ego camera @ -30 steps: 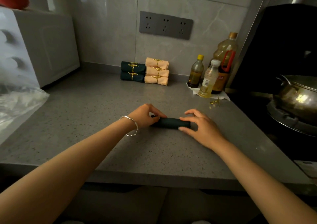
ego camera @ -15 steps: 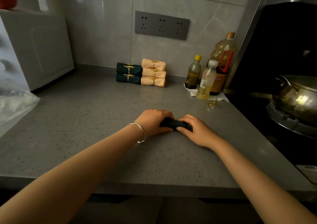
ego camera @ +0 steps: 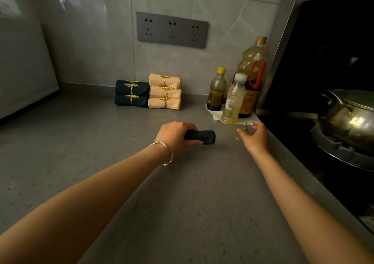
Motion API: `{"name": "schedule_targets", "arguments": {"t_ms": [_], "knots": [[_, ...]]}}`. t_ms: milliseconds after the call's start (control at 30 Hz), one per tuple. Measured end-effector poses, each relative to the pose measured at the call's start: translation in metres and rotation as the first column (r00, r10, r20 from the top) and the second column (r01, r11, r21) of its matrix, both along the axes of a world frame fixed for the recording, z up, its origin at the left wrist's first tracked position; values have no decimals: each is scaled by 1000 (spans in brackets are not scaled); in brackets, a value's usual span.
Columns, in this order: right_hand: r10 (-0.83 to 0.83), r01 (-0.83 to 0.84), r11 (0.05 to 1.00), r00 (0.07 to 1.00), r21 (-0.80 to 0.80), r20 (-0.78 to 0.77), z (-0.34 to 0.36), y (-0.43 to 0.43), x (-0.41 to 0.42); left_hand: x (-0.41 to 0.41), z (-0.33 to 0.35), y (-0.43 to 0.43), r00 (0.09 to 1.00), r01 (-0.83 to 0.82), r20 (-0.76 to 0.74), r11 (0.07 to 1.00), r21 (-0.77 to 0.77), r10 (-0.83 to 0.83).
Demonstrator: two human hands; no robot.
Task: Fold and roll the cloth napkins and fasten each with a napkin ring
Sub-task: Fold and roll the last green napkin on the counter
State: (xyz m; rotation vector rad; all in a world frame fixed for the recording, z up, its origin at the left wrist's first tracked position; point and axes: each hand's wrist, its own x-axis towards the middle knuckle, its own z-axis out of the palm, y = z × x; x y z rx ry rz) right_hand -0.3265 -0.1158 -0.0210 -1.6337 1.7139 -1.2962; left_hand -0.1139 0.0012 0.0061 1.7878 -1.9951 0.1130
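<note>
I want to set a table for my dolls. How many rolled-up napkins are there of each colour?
Dark green rolls: 3 (ringed pair stacked by the wall, unringed roll gripped by the left hand)
Peach rolls: 3 (all ringed, stacked beside the green pair)
Total: 6

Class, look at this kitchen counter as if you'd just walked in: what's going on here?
A person is working at a grey counter. Their left hand grips a rolled dark green napkin lying on it. Their right hand is at the gold napkin rings beside the bottles; whether it has gripped one is unclear. Finished rolls, dark green and peach, each ringed in gold, are stacked against the wall.
</note>
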Motion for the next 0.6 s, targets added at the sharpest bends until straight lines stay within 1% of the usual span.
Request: {"name": "schedule_targets", "arguments": {"t_ms": [67, 133, 200, 300, 467, 533, 600], "knots": [[5, -5, 996, 1000, 90, -1, -5, -14, 1, -2, -2, -10, 1000, -5, -8, 1000, 6, 5], [12, -11, 994, 1000, 108, -11, -12, -29, 2, -5, -5, -21, 1000, -5, -26, 1000, 24, 5], [30, -26, 994, 999, 102, -41, -17, -38, 2, -7, -8, -28, 999, 1, -39, 999, 38, 1], [39, -28, 996, 990, 83, -137, -21, -43, 0, -8, -9, -34, 998, -3, -66, 999, 41, 5], [54, -51, 998, 985, 24, -162, -16, -29, 0, -5, -8, -24, 992, -46, -116, 999, -12, 45], [111, -114, 993, 974, -5, -199, -7, -14, 4, 2, -7, -12, 989, -73, -128, 997, -25, 69], [236, -249, 968, 940, -21, -247, 2, 5, 11, 11, -6, -1, 986, -89, -143, 995, -43, 82]]}}
